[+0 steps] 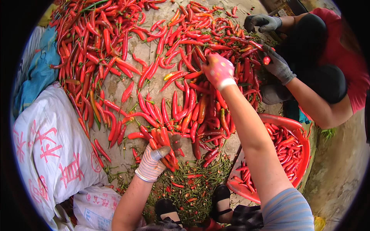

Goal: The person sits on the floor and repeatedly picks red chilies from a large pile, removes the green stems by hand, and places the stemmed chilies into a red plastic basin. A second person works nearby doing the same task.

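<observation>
My left hand (pixel 154 158), in a striped glove with dark fingers, is wrapped around a bunch of red chili peppers (pixel 164 138) above the front of the heap. My right hand (pixel 220 69), in a pink glove with pale spots, reaches out over the middle of the chili pile (pixel 199 104). Its fingertips point down among the peppers and are partly hidden, so whether they hold one cannot be told. Beneath my left hand, cut green stems (pixel 199 184) and a few red bits are strewn across the floor.
A red plastic basin (pixel 303 153) of chilies stands right of my right arm. Opposite, a co-worker's grey-gloved hand (pixel 279 65) holds chilies; the other gloved hand (pixel 261 23) is farther back. White woven sacks (pixel 57 150) bearing writing line the left. A larger chili heap (pixel 95 43) lies far left.
</observation>
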Action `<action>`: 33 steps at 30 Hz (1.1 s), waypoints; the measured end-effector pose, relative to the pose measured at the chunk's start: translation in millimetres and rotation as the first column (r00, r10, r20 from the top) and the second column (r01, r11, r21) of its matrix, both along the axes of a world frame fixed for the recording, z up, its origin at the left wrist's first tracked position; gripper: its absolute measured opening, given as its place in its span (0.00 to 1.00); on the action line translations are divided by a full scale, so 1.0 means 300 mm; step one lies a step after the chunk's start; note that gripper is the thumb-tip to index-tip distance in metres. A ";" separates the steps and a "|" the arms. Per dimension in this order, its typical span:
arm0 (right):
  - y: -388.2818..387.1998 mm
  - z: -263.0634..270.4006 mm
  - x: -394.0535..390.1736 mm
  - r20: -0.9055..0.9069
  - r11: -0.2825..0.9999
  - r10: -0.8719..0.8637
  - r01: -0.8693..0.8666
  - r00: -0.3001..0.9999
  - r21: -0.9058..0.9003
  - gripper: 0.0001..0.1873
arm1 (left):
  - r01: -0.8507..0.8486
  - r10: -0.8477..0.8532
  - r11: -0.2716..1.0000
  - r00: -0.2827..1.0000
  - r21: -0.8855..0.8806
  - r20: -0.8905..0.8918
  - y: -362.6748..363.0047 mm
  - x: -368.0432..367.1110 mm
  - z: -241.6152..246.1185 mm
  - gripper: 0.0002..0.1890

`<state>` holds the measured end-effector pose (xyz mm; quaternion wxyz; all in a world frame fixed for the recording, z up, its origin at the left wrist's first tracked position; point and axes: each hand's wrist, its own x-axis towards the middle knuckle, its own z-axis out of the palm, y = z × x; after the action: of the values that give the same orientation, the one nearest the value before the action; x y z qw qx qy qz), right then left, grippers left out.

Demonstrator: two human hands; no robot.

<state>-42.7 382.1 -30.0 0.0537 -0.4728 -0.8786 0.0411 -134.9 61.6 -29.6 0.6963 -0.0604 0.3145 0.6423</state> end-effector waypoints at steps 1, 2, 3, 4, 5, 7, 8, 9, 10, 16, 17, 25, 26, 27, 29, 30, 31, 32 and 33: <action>-0.061 0.036 0.035 -0.079 0.995 0.097 -0.094 0.992 0.039 0.11 | -0.041 0.041 0.999 0.999 0.014 0.015 0.011 -0.004 -0.001 0.31; -0.140 0.068 0.064 -0.196 0.968 0.217 -0.185 0.956 0.168 0.09 | -0.065 0.065 0.998 0.998 0.005 -0.010 0.020 -0.006 -0.002 0.31; -0.216 0.105 0.092 -0.224 0.931 0.334 -0.284 0.915 0.227 0.09 | -0.098 0.098 0.993 0.995 0.061 -0.005 0.037 -0.009 -0.009 0.30; -0.299 0.136 0.111 -0.180 0.933 0.353 -0.330 0.918 0.146 0.09 | -0.130 0.133 0.986 0.991 0.105 -0.014 0.053 -0.003 -0.014 0.32; -0.377 0.156 0.118 -0.203 0.916 0.401 -0.385 0.893 0.114 0.09 | -0.165 0.170 0.973 0.985 0.159 -0.016 0.067 0.004 -0.018 0.35; -0.525 0.171 0.119 -0.173 0.867 0.491 -0.499 0.854 -0.005 0.08 | -0.152 0.160 0.978 0.986 0.145 -0.046 0.083 0.004 -0.019 0.35; -0.578 0.184 0.127 -0.198 0.835 0.513 -0.539 0.836 -0.112 0.09 | -0.132 0.143 0.986 0.985 0.106 -0.102 0.081 0.004 -0.015 0.36; -0.611 0.190 0.131 -0.203 0.788 0.539 -0.574 0.818 -0.222 0.09 | -0.121 0.136 0.984 0.984 0.128 -0.116 0.078 0.005 -0.010 0.34; -0.623 0.199 0.147 -0.345 0.785 0.319 -0.450 0.883 -0.426 0.10 | -0.112 0.121 0.991 0.984 0.076 -0.133 0.066 0.003 -0.003 0.32; -0.704 0.174 0.166 -0.433 0.297 -0.462 -0.325 0.774 -0.898 0.12 | 0.124 -0.107 0.991 0.961 0.052 -0.255 -0.020 0.005 0.031 0.28; -0.726 0.165 0.171 -0.470 0.352 -0.483 -0.327 0.739 -0.877 0.11 | 0.172 -0.161 0.985 0.948 0.018 -0.274 -0.030 0.002 0.034 0.30; -0.799 0.134 0.224 -0.543 0.405 -0.570 -0.364 0.616 -0.839 0.08 | 0.282 -0.279 0.959 0.904 -0.039 -0.325 -0.057 0.015 0.065 0.29; -0.800 0.143 0.227 -0.590 0.489 -0.512 -0.353 0.625 -0.798 0.08 | 0.285 -0.279 0.958 0.902 -0.030 -0.329 -0.055 0.021 0.065 0.28; -0.796 0.153 0.227 -0.700 0.689 -0.302 -0.359 0.647 -0.629 0.07 | 0.271 -0.265 0.962 0.928 -0.014 -0.262 -0.054 0.033 0.063 0.27; -0.763 0.169 0.231 -0.657 0.881 0.160 -0.406 0.737 -0.242 0.06 | 0.197 -0.199 0.980 0.972 -0.024 -0.127 -0.055 0.066 0.051 0.26; -0.732 0.174 0.236 -0.558 0.877 0.340 -0.470 0.757 -0.103 0.06 | 0.110 -0.111 0.994 0.992 -0.021 -0.064 -0.056 0.088 0.042 0.26; -0.697 0.175 0.245 -0.433 0.833 0.506 -0.554 0.746 0.020 0.07 | 0.112 -0.110 0.991 0.993 -0.075 0.034 -0.060 0.094 0.035 0.27; -0.629 0.165 0.253 -0.299 0.815 0.567 -0.576 0.768 0.064 0.09 | 0.139 -0.137 0.978 0.990 -0.155 0.026 -0.065 0.100 0.027 0.28; -0.556 0.152 0.265 -0.015 0.899 0.429 -0.425 0.903 0.105 0.07 | 0.176 -0.178 0.956 0.984 -0.233 0.013 -0.070 0.098 0.021 0.29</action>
<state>36.9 215.2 15.8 0.0834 -0.2646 -0.9606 0.0172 -105.6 40.6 -23.2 0.7377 -0.1106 0.3949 0.5363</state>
